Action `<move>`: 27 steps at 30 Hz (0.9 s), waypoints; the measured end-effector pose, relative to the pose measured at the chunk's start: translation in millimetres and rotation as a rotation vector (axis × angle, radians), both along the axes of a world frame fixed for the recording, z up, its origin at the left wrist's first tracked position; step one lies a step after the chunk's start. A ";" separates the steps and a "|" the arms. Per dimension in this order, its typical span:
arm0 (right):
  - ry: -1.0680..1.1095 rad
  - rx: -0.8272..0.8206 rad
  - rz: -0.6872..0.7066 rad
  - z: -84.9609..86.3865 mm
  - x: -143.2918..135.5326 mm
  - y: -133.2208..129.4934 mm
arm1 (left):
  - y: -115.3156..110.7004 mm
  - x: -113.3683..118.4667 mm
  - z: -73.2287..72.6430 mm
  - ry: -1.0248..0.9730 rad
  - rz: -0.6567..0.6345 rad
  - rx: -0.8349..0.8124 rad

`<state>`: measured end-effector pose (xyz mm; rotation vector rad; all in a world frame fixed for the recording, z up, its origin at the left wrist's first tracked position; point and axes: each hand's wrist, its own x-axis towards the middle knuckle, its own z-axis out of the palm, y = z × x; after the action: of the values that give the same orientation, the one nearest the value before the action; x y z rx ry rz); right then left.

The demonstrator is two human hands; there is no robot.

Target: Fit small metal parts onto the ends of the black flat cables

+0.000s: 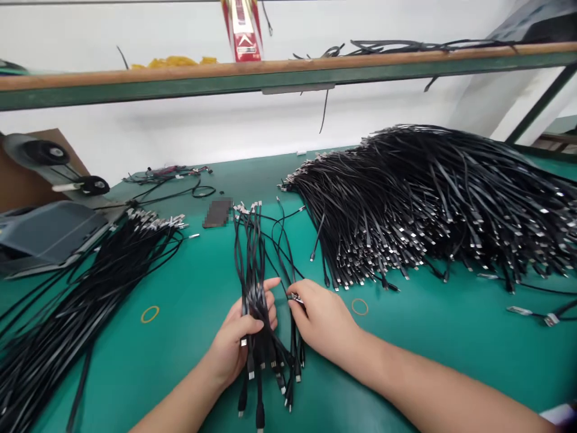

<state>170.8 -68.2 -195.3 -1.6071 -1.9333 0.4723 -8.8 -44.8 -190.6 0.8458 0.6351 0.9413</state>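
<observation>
My left hand (241,337) is wrapped around a bundle of black cables (251,258) that lies lengthwise on the green table (189,300), its silver plugs pointing away from me and more plugs hanging near me. Just to its right, my right hand (322,319) pinches the silver plug of a single black cable (288,258) between thumb and fingers. That cable loops away across the mat.
A large heap of black cables (433,198) covers the right of the table. Another long bundle (85,288) lies at left beside a grey machine (45,228). Two rubber bands (150,314) (359,307) lie on the mat. A shelf (288,72) runs overhead.
</observation>
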 end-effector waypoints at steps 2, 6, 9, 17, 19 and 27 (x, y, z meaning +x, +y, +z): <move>-0.083 0.015 0.038 1.0 0.3 -1.0 | 0.6 -1.2 -2.7 -0.002 -0.014 -0.007; -0.220 0.026 0.126 0.4 0.2 -2.3 | 1.1 -0.5 -4.2 -0.023 -0.016 -0.025; -0.328 0.040 0.062 -1.9 5.6 4.2 | 2.0 0.6 -3.3 -0.059 -0.034 -0.028; 0.009 0.160 0.082 2.1 15.1 13.1 | 1.8 -0.8 -2.7 0.045 -0.021 -0.036; 0.195 0.168 0.159 5.5 8.7 6.3 | 0.6 -1.8 -2.7 0.077 -0.002 -0.039; 0.423 -0.056 0.320 7.3 -11.8 -17.4 | -0.2 -0.9 -3.1 -0.099 0.001 -0.118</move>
<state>159.0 -85.5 -188.0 -1.1134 -1.8566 0.9225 -9.7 -45.0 -193.7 0.6905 0.5995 0.9314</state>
